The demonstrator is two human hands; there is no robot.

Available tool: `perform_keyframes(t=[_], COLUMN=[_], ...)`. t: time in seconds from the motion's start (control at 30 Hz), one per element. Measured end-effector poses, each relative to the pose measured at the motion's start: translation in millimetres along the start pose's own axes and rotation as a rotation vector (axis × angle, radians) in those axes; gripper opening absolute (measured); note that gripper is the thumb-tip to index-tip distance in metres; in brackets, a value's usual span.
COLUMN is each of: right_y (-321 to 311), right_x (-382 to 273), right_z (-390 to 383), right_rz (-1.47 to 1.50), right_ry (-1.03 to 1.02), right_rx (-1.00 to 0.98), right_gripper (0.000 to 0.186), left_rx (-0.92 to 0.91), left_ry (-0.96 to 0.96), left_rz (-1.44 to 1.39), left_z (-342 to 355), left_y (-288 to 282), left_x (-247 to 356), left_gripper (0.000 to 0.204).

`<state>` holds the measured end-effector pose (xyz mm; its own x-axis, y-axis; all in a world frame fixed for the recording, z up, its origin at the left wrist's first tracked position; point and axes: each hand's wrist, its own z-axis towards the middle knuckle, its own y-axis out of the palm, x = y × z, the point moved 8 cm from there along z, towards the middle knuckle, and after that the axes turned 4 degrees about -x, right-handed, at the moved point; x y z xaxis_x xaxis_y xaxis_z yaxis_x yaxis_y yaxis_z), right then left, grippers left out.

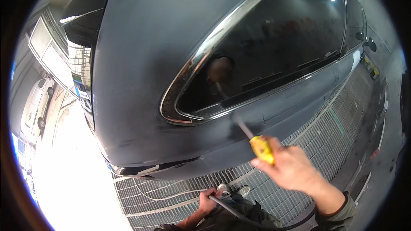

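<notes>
My right hand (291, 167) is closed round a yellow-handled tool (262, 149) with a slim grey shaft. The shaft points up and left toward the dull dark-grey side of a car (132, 85), just below the rear side window (291, 34). Its tip is blurred, so I cannot tell whether it touches the panel. Bright trim (229, 21) frames the window. Lower down, near my body, my left hand (209, 200) grips a grey hose (233, 211). That hose runs right and passes beneath my right forearm; its far end is hidden.
Metal grating (299, 188) covers the floor beside the car. A thin pale cable (171, 196) lies across it toward my left hand. At the left is a bright opening, with a white vehicle (36, 105) outside. Yellow-and-black blocks (370, 68) stand near the car's far end.
</notes>
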<state>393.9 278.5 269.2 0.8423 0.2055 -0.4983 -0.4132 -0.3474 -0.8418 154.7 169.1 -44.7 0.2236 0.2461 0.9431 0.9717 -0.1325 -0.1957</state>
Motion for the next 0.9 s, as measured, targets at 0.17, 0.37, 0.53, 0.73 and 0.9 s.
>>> perform_keyframes(t=[0.17, 0.37, 0.53, 0.73, 0.9], right_y=[39.7, 36.1, 28.5, 32.2, 30.5], right_x=[-91.3, -106.6, -87.8, -87.7, -85.6], right_z=[17.2, 25.8, 20.3, 20.3, 24.1], right_rz=[0.052, 0.041, 0.01, -0.004, -0.029], right_ry=[-0.252, -0.186, -0.103, 0.0, -0.047], right_rx=[-0.127, -0.062, 0.026, -0.06, 0.05], right_gripper=[0.066, 0.069, 0.069, 0.067, 0.069], left_rx=[0.026, 0.016, -0.049, -0.072, -0.075], left_ry=[0.106, 0.169, 0.103, 0.074, 0.069], left_rz=[-0.131, -0.212, -0.104, -0.121, -0.123], left_z=[7.5, 17.3, 23.9, 27.6, 26.9], left_y=[-14.1, -26.1, -31.9, -37.5, -45.6], left_x=[-16.8, -16.1, -22.8, -18.1, -17.2], left_gripper=[0.028, 0.026, 0.042, 0.043, 0.043])
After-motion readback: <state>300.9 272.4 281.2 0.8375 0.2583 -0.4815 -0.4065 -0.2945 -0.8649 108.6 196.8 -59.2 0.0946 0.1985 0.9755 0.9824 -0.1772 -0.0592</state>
